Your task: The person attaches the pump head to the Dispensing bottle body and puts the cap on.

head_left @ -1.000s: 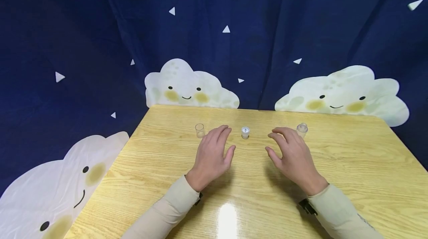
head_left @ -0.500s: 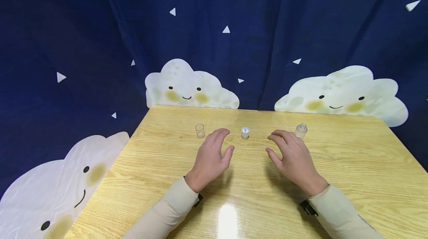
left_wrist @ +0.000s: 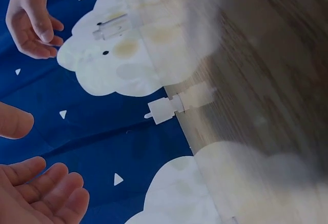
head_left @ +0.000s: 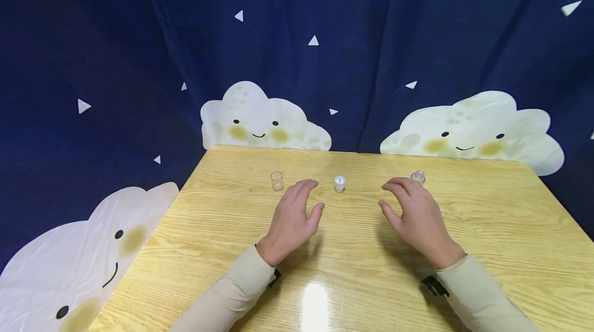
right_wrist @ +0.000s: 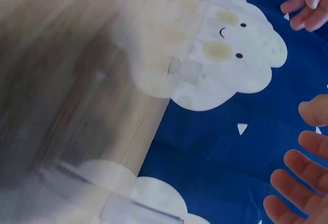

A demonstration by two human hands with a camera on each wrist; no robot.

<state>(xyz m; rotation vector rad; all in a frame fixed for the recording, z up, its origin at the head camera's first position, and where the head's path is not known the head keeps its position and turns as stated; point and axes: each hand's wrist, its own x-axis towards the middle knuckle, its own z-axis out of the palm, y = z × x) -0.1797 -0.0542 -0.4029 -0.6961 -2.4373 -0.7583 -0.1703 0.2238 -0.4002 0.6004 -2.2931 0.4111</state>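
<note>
My left hand (head_left: 291, 221) hovers over the wooden table, fingers loosely bent and nothing in them. Closest to it is a clear, open-topped cylinder (head_left: 277, 181), just beyond its fingers on the left. Between the hands stands a small white nozzle-like piece (head_left: 340, 183); the left wrist view shows this white piece (left_wrist: 162, 110) with a thin tip. My right hand (head_left: 421, 218), also holding nothing, is in front of a clear bottle-like piece (head_left: 418, 177) and hides its lower part. From the left wrist, that clear piece (left_wrist: 113, 27) has a narrow neck.
The wooden table (head_left: 352, 249) reaches back to a dark blue curtain (head_left: 297, 22) printed with white clouds and triangles. All the small pieces stand in a row toward the table's far edge. A bright light reflection lies near the front.
My right hand has shifted a little to the right and now covers more of the clear bottle-like piece. The left hand has barely moved; the pieces stay in place.
</note>
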